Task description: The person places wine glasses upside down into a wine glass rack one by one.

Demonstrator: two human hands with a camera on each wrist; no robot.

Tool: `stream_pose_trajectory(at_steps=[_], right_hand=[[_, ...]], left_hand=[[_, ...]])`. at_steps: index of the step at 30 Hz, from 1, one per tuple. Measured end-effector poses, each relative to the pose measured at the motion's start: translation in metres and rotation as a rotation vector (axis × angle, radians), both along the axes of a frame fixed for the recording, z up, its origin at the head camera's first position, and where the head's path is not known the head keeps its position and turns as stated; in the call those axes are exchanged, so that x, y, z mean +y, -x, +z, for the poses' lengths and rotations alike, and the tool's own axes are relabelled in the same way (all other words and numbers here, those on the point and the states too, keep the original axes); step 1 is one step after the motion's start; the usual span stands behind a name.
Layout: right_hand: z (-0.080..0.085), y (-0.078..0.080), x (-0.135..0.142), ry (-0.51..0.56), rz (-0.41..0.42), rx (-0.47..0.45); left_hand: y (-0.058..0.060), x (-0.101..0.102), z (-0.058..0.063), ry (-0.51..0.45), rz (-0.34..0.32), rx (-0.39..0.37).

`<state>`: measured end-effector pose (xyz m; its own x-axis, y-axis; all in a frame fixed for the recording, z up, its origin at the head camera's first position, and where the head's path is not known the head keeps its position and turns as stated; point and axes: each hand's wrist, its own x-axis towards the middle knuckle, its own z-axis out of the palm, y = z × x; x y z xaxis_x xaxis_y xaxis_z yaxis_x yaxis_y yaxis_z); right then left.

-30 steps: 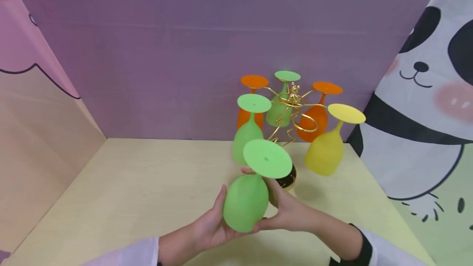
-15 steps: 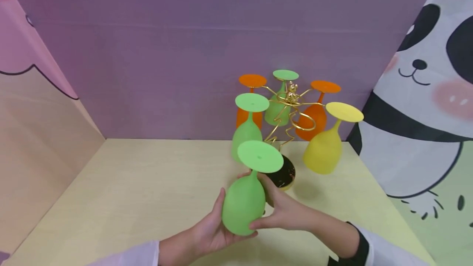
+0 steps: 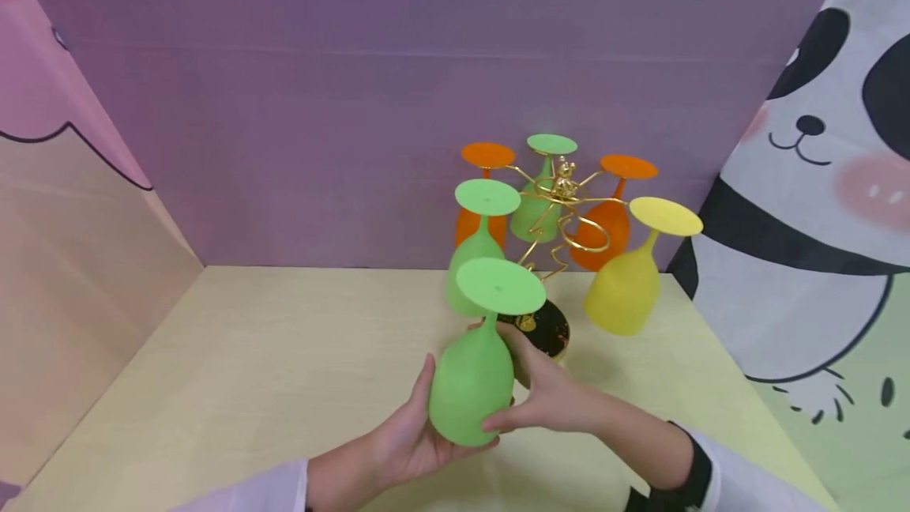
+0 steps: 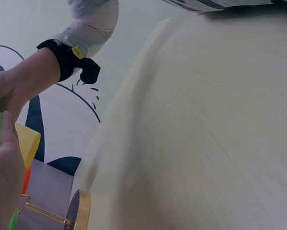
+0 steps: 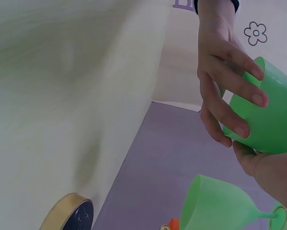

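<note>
A green wine glass (image 3: 471, 385) is held upside down over the table, its round foot uppermost. My left hand (image 3: 408, 437) cups the bowl from the left and below; in the right wrist view its fingers (image 5: 225, 81) curl over the glass's rim. From the other side my right hand (image 3: 543, 397) grips the bowl, thumb low in front, with several fingers hidden behind the glass. Just beyond stands a gold wire rack (image 3: 565, 200) on a round black base (image 3: 547, 330). Upside-down glasses hang on it: green (image 3: 476, 259), yellow (image 3: 624, 291) and orange (image 3: 603, 235).
The pale wooden table (image 3: 298, 354) spreads out left of the hands. A purple cloth backdrop (image 3: 320, 141) rises behind the rack. At the right is a panda-print cloth (image 3: 817, 204), close to the yellow glass; a pink and beige cloth (image 3: 71, 259) lines the left side.
The held glass has become more upright, its foot shifting left and slightly up. More of the rack's black base shows. Both hands keep their hold, and the hanging glasses stay on the rack.
</note>
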<state>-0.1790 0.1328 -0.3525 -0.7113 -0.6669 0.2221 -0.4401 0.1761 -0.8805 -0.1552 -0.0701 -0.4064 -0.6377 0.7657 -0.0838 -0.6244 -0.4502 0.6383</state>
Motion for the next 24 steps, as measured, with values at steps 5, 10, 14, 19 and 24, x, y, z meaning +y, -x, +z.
stream_pose_trajectory(at_steps=[5, 10, 14, 19, 24], right_hand=[[0.007, 0.003, -0.001, 0.01, -0.017, -0.024], [0.01, 0.005, -0.002, 0.013, -0.041, -0.028], [0.013, 0.004, -0.003, 0.021, -0.045, -0.012], [0.02, 0.004, -0.002, 0.022, -0.085, 0.019], [0.027, 0.007, -0.001, 0.024, -0.131, 0.044]], left_hand=[[0.003, 0.001, 0.006, 0.01, 0.024, 0.004], [0.006, 0.001, 0.009, -0.049, -0.022, 0.041], [0.008, -0.001, 0.011, -0.064, -0.04, 0.072], [0.013, -0.007, 0.013, -0.04, -0.032, 0.116], [0.023, -0.018, 0.014, -0.026, -0.009, 0.178]])
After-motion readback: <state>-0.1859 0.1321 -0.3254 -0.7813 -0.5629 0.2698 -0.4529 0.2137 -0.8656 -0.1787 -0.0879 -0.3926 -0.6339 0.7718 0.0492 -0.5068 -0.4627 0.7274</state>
